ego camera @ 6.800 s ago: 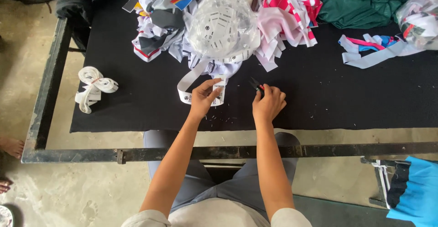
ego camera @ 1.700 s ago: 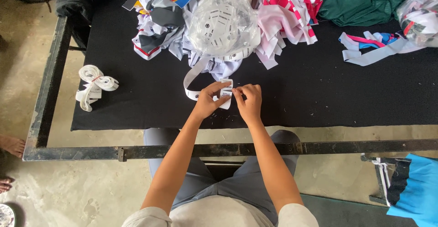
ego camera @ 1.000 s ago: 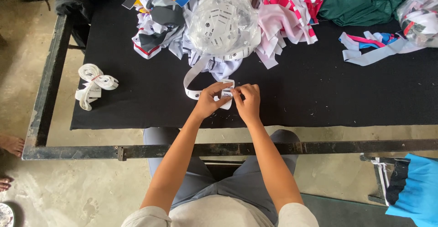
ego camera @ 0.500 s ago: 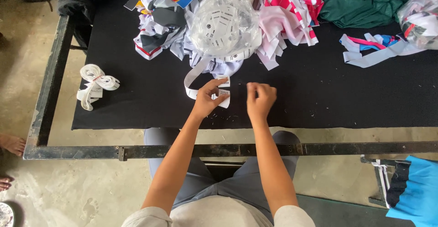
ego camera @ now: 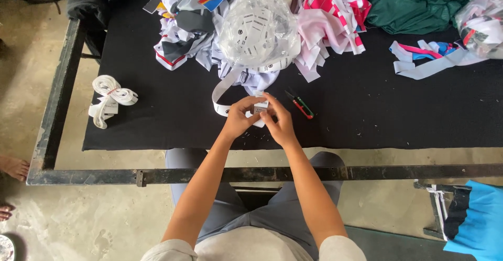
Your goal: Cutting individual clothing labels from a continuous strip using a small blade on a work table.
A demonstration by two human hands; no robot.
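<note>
My left hand (ego camera: 238, 117) and my right hand (ego camera: 277, 119) meet over the black table cloth (ego camera: 367, 119), both pinching a small stack of white labels (ego camera: 258, 106). A white label ribbon (ego camera: 222, 90) loops from that stack up to a clear plastic bag of label tape (ego camera: 258, 28). Small red and green thread snips (ego camera: 299, 104) lie on the cloth just right of my right hand, touching neither hand.
Fabric scraps (ego camera: 330, 22) are heaped at the back, with green cloth (ego camera: 414, 4) at the back right. A tied bundle of white tape (ego camera: 109, 98) lies at the left. The metal table frame (ego camera: 209, 174) runs along the front. Another person's bare feet (ego camera: 13, 166) stand at the far left.
My right hand had pulled away to the right half a second ago; it has come back to the labels held in my left hand. The snips now lie on the cloth.
</note>
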